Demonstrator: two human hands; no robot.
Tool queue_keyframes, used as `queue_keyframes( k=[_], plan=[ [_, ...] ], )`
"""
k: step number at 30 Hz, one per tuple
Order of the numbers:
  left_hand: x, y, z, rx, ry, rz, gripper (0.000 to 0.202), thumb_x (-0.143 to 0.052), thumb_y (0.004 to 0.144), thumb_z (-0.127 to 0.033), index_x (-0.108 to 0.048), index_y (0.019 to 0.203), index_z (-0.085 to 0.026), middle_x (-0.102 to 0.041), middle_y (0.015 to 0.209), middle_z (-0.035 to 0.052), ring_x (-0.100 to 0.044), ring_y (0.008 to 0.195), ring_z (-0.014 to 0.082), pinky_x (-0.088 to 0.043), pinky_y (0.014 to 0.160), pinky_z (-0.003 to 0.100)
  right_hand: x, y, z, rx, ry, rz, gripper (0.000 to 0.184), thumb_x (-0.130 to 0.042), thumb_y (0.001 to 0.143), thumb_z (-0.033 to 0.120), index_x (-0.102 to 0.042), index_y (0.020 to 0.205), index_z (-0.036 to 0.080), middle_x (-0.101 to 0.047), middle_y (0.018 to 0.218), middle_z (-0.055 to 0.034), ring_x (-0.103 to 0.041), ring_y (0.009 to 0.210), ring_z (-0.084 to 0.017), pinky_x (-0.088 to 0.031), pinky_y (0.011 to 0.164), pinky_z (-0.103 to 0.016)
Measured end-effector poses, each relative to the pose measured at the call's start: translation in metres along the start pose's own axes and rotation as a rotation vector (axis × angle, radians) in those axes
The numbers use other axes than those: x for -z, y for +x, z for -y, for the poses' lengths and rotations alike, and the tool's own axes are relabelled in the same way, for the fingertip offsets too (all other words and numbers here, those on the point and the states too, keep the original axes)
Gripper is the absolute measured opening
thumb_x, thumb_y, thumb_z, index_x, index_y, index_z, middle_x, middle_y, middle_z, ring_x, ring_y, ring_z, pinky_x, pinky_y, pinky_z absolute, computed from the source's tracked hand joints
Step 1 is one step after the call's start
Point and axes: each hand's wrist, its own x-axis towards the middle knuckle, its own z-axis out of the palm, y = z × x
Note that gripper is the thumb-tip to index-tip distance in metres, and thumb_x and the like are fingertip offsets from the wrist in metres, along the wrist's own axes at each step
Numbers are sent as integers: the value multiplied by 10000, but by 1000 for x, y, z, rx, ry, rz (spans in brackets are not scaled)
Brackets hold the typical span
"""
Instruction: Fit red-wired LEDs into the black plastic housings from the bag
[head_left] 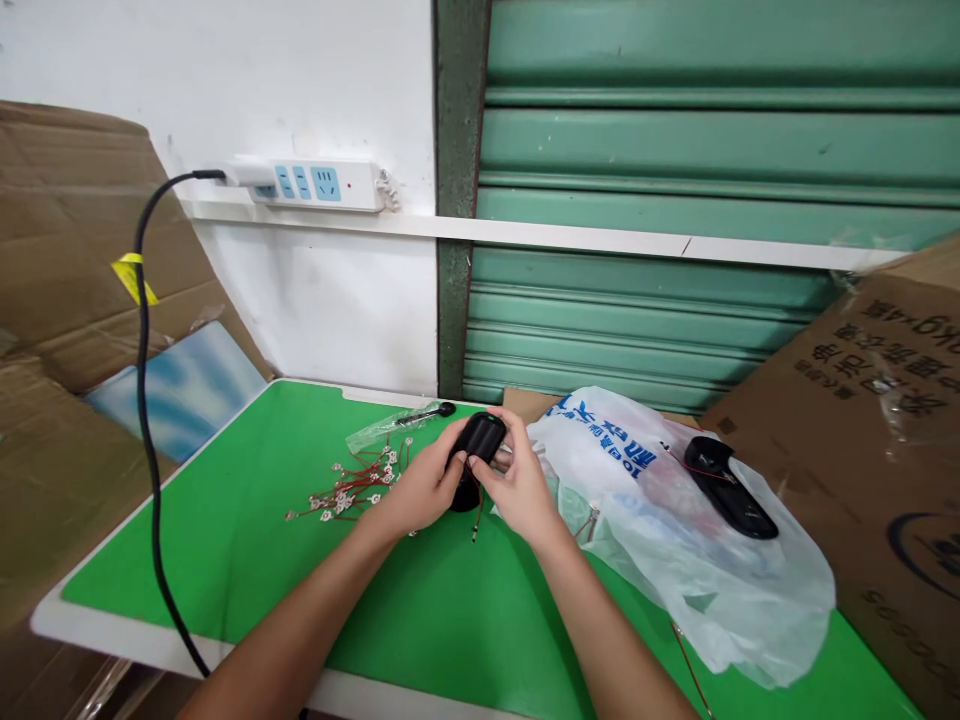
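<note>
Both hands are closed on one black plastic housing (pixel 482 436), held just above the green tabletop. My left hand (pixel 429 484) grips its left side, thumb along the lower edge. On the other side, my right hand (pixel 517 475) has its fingers round the back and its thumb at the lower edge. Below the housing shows another black rounded part (pixel 465 492), partly hidden by my fingers. A thin wire with a small tip (pixel 475 532) hangs down beside it. Left of my hands lies a loose pile of small metal discs with red wires (pixel 360 487).
A clear bag with a black stick-like item (pixel 405 424) lies behind the pile. At the right, a white plastic bag (pixel 652 520) carries another black housing with a wire (pixel 731 490). Cardboard boxes (pixel 862 420) flank the table; a black cable (pixel 148 400) hangs at left from a power strip (pixel 322 186).
</note>
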Motion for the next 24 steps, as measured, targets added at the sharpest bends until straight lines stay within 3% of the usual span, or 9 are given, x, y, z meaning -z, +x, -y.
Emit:
queue_keyframes(
  k=[6,11,14,17,20,22,24],
  plan=[
    [-1,2,-4,58,-90,-15,485,-370,1031,-285,-387,1478,-97,-450,1535,179,-491,1372,227,-349,1175,353,0,0,3,4,-23,-18,617,-647,810,247,-393,1372,267,-581,1293,-96,-701,953,-178,-586,841,-309],
    [5,7,-9,301,-488,45,554,-457,956,-298,-402,1480,-127,-462,1535,114,-439,1408,234,-307,1187,345,2,1,9,110,-109,-18,565,-634,826,227,-434,1356,234,-600,1293,-94,-670,1075,-184,-565,928,-319],
    [7,7,-14,391,-568,22,567,-528,923,-304,-448,1466,-161,-489,1515,65,-399,1430,226,-289,1177,300,2,1,6,128,-198,-31,588,-654,847,266,-449,1397,233,-620,1294,-95,-670,1071,-197,-555,951,-352],
    [11,8,-19,503,-732,-1,577,-595,865,-240,-503,1433,-193,-608,1377,53,-571,1220,200,-428,1002,252,4,2,2,148,-267,-38,629,-669,865,320,-444,1447,237,-609,1338,-111,-658,1115,-220,-547,949,-374],
    [25,12,-23,658,-983,-123,537,-583,864,-189,-527,1398,-170,-706,1155,81,-660,852,164,-494,760,248,6,3,3,225,-309,-226,532,-627,914,365,-480,1403,214,-615,1311,-134,-635,1141,-227,-551,877,-356],
    [41,16,-23,712,-1134,-266,408,-505,919,-179,-577,1312,-95,-721,1058,116,-663,770,159,-512,707,259,5,2,6,302,-386,-409,389,-578,948,344,-531,1304,193,-647,1195,-124,-642,1052,-209,-537,814,-331],
    [57,18,-23,733,-1261,-386,333,-417,969,-178,-624,1192,-43,-722,1011,140,-681,795,173,-540,716,287,0,-1,9,385,-511,-438,236,-537,965,294,-579,1171,184,-661,1020,-85,-635,915,-187,-504,758,-306]
  ],
)
